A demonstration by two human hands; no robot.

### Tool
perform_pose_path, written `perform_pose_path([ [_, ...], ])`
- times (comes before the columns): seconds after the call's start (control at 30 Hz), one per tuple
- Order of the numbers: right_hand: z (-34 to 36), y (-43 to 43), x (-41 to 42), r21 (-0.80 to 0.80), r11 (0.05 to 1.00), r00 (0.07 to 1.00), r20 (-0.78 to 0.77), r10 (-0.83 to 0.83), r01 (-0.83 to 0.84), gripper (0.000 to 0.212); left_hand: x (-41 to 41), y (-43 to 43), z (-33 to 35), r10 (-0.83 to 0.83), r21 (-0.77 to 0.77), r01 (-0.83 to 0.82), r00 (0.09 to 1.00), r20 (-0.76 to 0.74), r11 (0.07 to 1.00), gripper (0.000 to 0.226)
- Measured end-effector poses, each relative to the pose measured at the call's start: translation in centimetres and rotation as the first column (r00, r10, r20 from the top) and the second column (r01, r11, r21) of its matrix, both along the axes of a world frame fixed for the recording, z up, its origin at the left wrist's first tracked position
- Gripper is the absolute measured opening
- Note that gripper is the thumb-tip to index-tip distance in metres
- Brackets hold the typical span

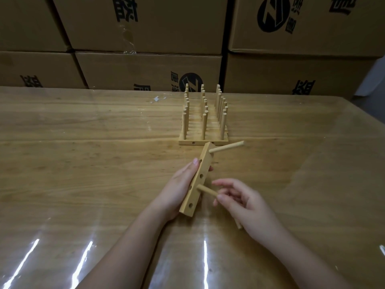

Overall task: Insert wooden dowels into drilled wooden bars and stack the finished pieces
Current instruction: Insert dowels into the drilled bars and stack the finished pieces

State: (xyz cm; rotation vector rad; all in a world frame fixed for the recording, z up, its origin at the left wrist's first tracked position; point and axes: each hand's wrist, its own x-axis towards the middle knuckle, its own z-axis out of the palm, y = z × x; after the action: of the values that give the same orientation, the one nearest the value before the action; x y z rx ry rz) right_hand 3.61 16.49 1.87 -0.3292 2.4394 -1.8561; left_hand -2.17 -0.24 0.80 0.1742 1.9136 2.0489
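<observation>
Head view: a wall of stacked cardboard boxes [145, 24] with black printed marks fills the back, right behind the far edge of your wooden table [83, 132], which lies under a glossy clear cover that catches streaks of light.

On the far middle of the table stand your finished pieces [185, 142]: drilled bars set side by side in a row running away from you, each with three dowels standing upright.

Just in front of that row, your left hand [179, 186] grips the wooden bar [193, 197] from the left. Its fingers wrap behind the bar, with one fingertip showing at the right edge. The bar is raised off the table on a slant, its far end close to the finished row. Its drilled face shows several open holes.

Your right hand [245, 207] sits to the right of the bar, thumb and fingertips pinching the free end of the near dowel [207, 190], the other fingers loosely bent. That dowel's other end sits in a hole near the bar's middle.

The far dowel [226, 147] sticks out to the right from the bar's far end.

A spare dowel's tip [239, 225] peeks from under the heel of your right hand; you cannot tell whether the hand holds it.
</observation>
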Motion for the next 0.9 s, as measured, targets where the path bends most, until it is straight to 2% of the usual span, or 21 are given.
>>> perform_pose_path([
  [0.07,-0.3,-0.2,0.1,0.151,0.987,0.991,-0.132,-0.036,0.056,0.018,0.0,0.0,0.0,-0.038,0.003,0.038,0.999,0.002,0.999,0.043],
  [0.2,-0.8,-0.2,-0.1,0.288,0.949,0.972,-0.227,-0.064,0.130,0.018,0.0,0.1,0.0,-0.095,0.022,0.095,0.995,-0.008,0.995,0.042],
  [0.37,-0.7,-0.1,0.0,0.491,0.857,0.938,-0.345,0.025,0.157,0.037,0.1,0.3,0.0,-0.117,-0.035,0.115,0.991,-0.065,0.993,0.042],
  [0.5,-0.3,-0.2,0.2,0.577,0.777,0.875,-0.478,0.072,0.251,0.027,0.0,0.3,0.0,-0.087,-0.018,0.086,0.995,-0.056,0.996,0.036],
  [0.67,0.1,-0.2,0.2,0.643,0.720,0.880,-0.465,0.096,0.261,0.030,-0.1,0.5,-0.4,-0.052,-0.047,0.047,0.993,-0.103,0.998,0.030],
  [0.9,0.9,-1.0,1.0,0.735,0.568,0.868,-0.492,0.071,0.371,0.008,0.0,1.0,-0.9,0.015,-0.120,-0.033,0.989,-0.148,0.992,0.029],
])
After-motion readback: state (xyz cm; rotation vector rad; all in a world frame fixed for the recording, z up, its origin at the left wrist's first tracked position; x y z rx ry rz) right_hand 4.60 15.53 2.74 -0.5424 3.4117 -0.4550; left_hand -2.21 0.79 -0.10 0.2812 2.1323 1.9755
